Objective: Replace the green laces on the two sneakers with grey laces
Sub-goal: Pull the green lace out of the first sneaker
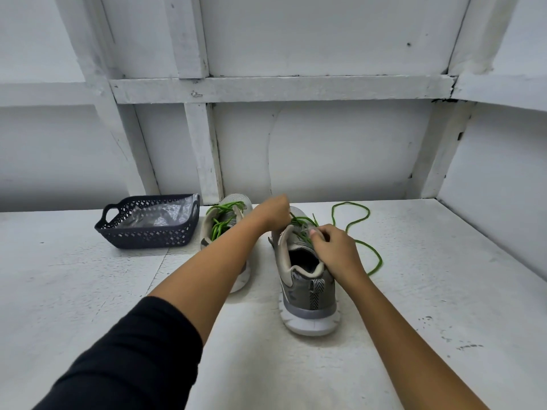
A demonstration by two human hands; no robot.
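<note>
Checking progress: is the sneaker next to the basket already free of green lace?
No, green lace is threaded through the sneaker beside the basket.

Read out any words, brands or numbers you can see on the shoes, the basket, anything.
No readable text anywhere.
Right sneaker: heel tab shows only a chevron pattern, no letters.
Left sneaker: no logo visible.
Green lace: plain.
Basket: no label.
Bag in it: no print legible.
</note>
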